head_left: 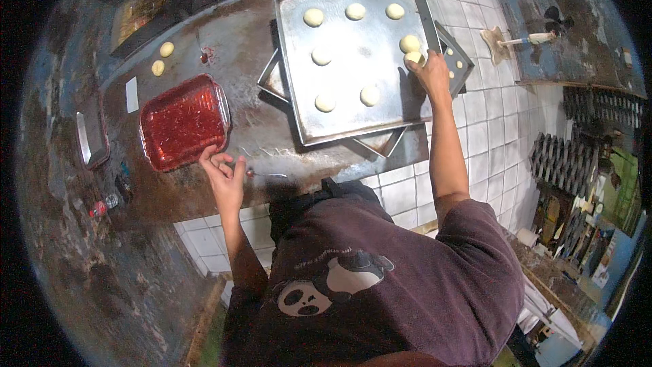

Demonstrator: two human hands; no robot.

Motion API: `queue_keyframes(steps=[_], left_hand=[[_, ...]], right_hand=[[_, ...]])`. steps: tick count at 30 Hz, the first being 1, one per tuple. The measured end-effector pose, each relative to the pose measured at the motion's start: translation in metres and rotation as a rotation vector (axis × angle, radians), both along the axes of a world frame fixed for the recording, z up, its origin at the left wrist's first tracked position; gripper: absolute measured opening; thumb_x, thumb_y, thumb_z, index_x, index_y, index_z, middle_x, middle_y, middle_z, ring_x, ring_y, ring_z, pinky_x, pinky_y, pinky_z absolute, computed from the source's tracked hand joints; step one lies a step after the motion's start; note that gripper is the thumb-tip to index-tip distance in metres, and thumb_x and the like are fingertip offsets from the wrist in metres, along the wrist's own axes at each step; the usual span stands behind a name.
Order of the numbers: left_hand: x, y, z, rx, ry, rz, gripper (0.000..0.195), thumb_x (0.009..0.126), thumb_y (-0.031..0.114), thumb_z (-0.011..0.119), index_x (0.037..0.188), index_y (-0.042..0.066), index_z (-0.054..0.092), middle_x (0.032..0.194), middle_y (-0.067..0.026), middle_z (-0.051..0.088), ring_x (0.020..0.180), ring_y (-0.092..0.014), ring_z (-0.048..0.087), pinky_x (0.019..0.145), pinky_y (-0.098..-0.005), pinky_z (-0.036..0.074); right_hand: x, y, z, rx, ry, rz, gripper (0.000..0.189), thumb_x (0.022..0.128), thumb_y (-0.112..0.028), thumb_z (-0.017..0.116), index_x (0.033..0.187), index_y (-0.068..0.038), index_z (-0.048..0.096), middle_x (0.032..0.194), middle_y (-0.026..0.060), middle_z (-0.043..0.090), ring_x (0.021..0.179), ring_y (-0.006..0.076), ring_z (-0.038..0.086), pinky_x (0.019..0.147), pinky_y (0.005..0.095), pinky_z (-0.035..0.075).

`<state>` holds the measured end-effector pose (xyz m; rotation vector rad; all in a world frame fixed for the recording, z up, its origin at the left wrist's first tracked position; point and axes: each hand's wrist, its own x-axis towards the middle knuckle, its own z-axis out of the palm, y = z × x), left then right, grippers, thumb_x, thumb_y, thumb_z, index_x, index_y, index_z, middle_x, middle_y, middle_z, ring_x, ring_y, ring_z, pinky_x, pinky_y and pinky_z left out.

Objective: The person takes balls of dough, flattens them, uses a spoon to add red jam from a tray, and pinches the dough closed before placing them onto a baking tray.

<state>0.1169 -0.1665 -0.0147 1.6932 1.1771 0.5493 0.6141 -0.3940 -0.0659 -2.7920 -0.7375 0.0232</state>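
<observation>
A large metal baking tray (351,127) with several pale dough balls lies on crossed trays. At its right side my right hand (431,72) has its fingertips on a dough ball (413,57), which touches another dough ball (409,44). Whether the hand grips it or only touches it is hard to tell. My left hand (224,171) is raised with fingers apart and nothing in it, near the lower right corner of a glass dish of red filling (183,122). A small spoon (267,175) lies just right of that hand.
Two dough balls (162,58), a white card (132,95) and a spoon with red filling (204,56) lie on the worn table (244,25). Further left are a clear container (92,137) and a plastic bottle (104,205). Lower trays (389,143) stick out beneath the large one.
</observation>
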Motion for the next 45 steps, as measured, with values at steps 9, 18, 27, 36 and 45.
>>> queue_keyframes(steps=[9,18,27,36,45], left_hand=[[0.058,-0.003,0.045,-0.057,-0.237,-0.18,0.062,0.091,0.004,0.075,0.141,0.01,0.038,0.101,-0.0024,0.054,0.07,-0.005,0.039,0.063,-0.0191,0.036],[0.067,-0.006,0.016,-0.562,-0.517,-0.294,0.048,0.107,0.035,0.056,0.143,0.004,0.049,0.126,-0.0123,0.065,0.114,-0.019,0.062,0.1,-0.0343,0.048],[0.014,0.059,0.065,-0.198,-0.703,0.069,0.048,0.11,0.042,0.052,0.079,0.006,0.059,0.073,0.001,0.059,0.067,-0.008,0.053,0.059,-0.0279,0.041],[-0.083,0.122,0.095,-0.424,-0.924,0.189,0.054,0.109,0.05,0.049,0.084,0.006,0.069,0.075,0.003,0.064,0.066,-0.008,0.056,0.057,-0.0273,0.044],[-0.147,0.153,0.094,-0.446,-1.007,0.08,0.032,0.104,0.037,0.064,0.093,0.008,0.072,0.083,0.0027,0.07,0.073,-0.005,0.064,0.064,-0.0224,0.051]], right_hand=[[-0.007,0.018,-0.034,-0.034,-0.036,-0.088,0.048,0.081,-0.04,0.08,0.101,0.004,0.073,0.097,0.0279,0.072,0.092,0.0437,0.072,0.082,0.0503,0.057],[-0.145,0.053,0.065,0.449,1.189,0.298,0.037,0.093,-0.025,0.078,0.12,-0.001,0.073,0.103,0.0004,0.074,0.094,0.0084,0.065,0.085,0.0253,0.05],[-0.403,0.195,0.138,1.018,0.908,0.539,0.03,0.091,-0.017,0.08,0.109,0.004,0.069,0.09,0.0048,0.072,0.084,0.0098,0.065,0.079,0.029,0.054],[-0.505,0.305,0.142,1.318,0.868,0.318,0.025,0.098,-0.021,0.075,0.086,0.0,0.073,0.076,-0.002,0.068,0.069,0.0034,0.056,0.06,0.0219,0.044],[-0.535,0.326,0.166,1.056,0.968,0.28,0.041,0.104,-0.034,0.067,0.082,-0.001,0.075,0.058,-0.0068,0.053,0.05,0.0015,0.041,0.044,0.0234,0.027]])
